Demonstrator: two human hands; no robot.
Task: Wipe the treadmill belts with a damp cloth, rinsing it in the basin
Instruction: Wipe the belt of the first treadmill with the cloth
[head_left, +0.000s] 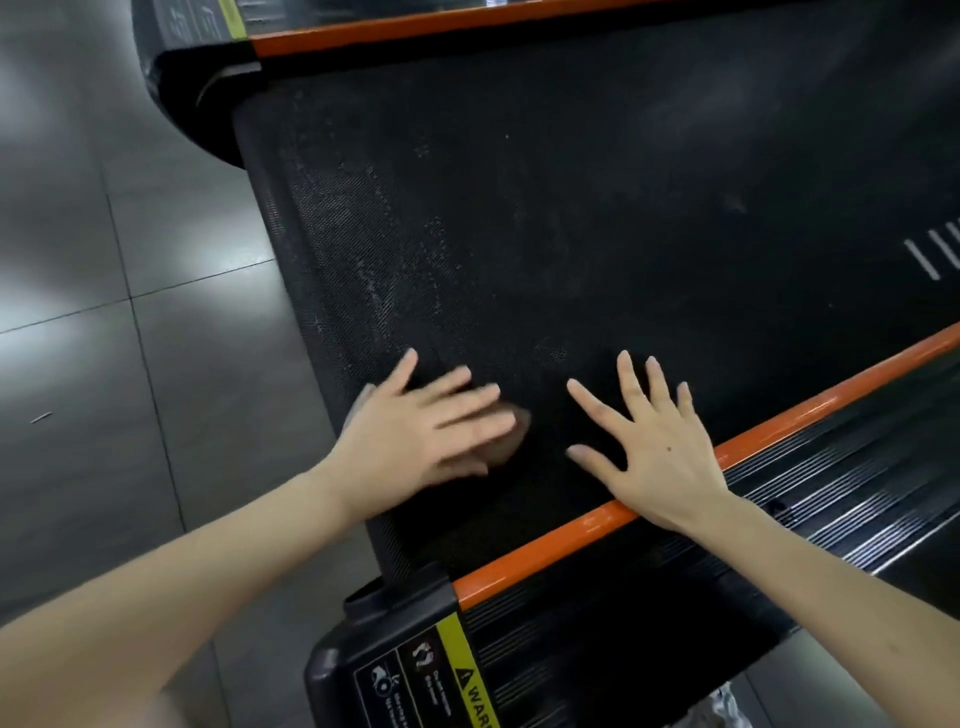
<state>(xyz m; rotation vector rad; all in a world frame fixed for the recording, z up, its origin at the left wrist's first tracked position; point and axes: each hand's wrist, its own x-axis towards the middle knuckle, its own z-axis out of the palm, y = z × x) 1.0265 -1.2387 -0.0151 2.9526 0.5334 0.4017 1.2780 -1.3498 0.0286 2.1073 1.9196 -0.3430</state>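
The belt (597, 208) fills most of the view, black and textured. Pale, dusty streaks run down its left part and middle, while the patch around the hands looks darker and more even. Judging by that, the wipe is under way at this near end and most of the surface is left to do. No other treadmill and no basin are in view, so neither rinsing nor further belts can be judged. The grey tiled floor (104, 415) lies to the left. A ribbed side rail (831, 493) with an orange strip (779, 431) runs along the belt's right edge, down to a cap with a yellow warning label (467, 675). The right hand (654, 452) lies flat on the belt just inside the strip, fingers spread and straight, holding nothing; it looks like a brace. The left hand (410, 436) is blurred and also flat, with straight fingers pressing down near the belt's left edge. Under it a small dull scrap shows past the fingertips, probably the cloth (514, 441), pinned to the belt rather than gripped, though the blur leaves this unsure.
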